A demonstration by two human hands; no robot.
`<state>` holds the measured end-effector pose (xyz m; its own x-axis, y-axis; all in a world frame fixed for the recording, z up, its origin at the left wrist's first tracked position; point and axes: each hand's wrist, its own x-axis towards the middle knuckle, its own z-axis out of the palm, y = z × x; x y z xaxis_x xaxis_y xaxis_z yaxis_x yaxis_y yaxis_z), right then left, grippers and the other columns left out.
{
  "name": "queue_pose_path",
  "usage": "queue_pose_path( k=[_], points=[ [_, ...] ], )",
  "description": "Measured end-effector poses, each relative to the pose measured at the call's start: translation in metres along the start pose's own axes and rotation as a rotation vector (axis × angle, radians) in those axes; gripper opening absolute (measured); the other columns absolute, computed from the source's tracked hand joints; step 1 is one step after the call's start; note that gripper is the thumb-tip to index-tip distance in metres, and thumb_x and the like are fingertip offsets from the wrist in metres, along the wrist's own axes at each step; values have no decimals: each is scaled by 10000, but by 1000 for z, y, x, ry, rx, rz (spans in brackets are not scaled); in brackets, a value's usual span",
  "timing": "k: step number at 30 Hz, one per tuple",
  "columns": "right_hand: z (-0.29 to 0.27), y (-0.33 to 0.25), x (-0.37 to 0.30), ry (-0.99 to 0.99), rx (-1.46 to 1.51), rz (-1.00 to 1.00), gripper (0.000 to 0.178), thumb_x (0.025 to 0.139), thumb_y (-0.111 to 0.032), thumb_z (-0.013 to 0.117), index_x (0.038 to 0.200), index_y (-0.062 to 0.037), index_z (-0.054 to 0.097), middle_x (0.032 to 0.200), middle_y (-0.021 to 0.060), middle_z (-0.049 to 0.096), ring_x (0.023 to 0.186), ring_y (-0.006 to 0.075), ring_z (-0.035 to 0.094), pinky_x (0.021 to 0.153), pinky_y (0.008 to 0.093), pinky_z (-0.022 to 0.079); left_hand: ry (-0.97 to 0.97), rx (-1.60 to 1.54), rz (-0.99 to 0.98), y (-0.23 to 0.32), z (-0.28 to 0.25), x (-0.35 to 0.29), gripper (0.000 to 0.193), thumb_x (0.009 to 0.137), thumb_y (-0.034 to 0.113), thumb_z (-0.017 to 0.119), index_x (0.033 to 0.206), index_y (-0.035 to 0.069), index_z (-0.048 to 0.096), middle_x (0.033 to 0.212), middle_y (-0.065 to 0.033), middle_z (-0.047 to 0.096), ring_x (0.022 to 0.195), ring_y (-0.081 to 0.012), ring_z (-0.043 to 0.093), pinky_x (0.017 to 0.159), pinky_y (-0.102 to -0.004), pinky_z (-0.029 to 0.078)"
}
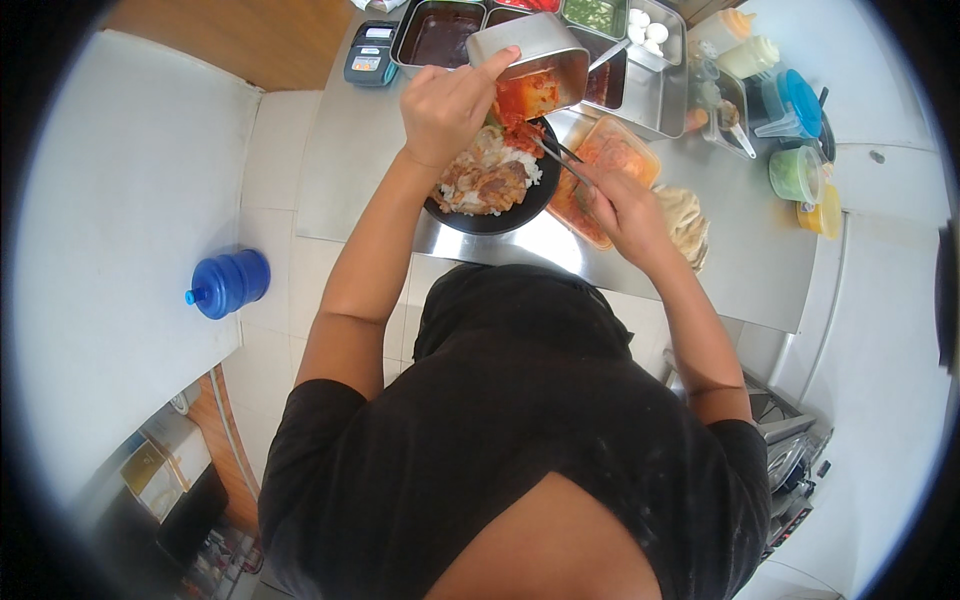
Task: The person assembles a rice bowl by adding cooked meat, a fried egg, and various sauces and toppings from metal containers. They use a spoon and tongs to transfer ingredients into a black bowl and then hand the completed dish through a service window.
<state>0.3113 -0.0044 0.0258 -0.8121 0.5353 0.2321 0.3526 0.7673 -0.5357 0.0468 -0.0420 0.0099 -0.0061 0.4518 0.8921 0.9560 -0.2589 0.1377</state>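
My left hand (450,110) is closed on the rim of a rectangular metal food pan (520,35), tilted over a black bowl (485,222). Red sauce and red food coat the inside of the pan. White rice, browned meat (490,188) and pale cooked onion-like pieces lie in the bowl. At the bowl's far right edge a clump of red food (523,137) touches the tips of slim metal tongs (558,158). My right hand (625,205) is wrapped around these tongs, above a clear plastic tub (652,160) of orange-red food.
Right of the tub lies a crumpled beige cloth (683,225) on the steel counter (750,240). Metal trays (430,35) of sauces and eggs (652,38) line the back. A small dark device (370,60), squeeze bottles (748,57) and lidded containers (797,173) stand around. A blue water jug (232,283) lies at left.
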Motion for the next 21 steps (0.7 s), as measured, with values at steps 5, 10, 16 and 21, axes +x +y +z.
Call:
queue_pose_path(
  k=[5,10,16,21],
  points=[
    [3,-1,-9,-40,-83,24,307,834,-109,556,1137,-114,608,773,113,607,700,286,612,617,400,492,9,17,-72,0,1,4,438,703,-34,635,1080,176,708,532,-9,436,468,-130,444,532,-252,402],
    [10,1,-4,-42,-132,4,332,825,-111,567,1155,-130,602,748,101,598,670,282,605,595,393,490,50,-10,-177,-2,2,7,408,715,-16,625,1059,185,713,546,-12,483,463,-135,445,512,-254,388],
    [17,3,3,13,-134,-2,319,811,-113,584,1126,-133,625,726,87,596,668,268,605,597,388,490,106,-22,-246,-10,8,9,389,724,6,615,1053,193,709,547,-6,513,448,-144,455,494,-260,375],
    [7,-4,3,12,-75,-3,317,812,-91,577,1122,-119,639,729,102,595,655,260,597,609,375,484,97,-31,-309,-13,8,7,342,771,16,582,1058,150,711,633,-60,599,464,-121,476,511,-247,437]
  ],
)
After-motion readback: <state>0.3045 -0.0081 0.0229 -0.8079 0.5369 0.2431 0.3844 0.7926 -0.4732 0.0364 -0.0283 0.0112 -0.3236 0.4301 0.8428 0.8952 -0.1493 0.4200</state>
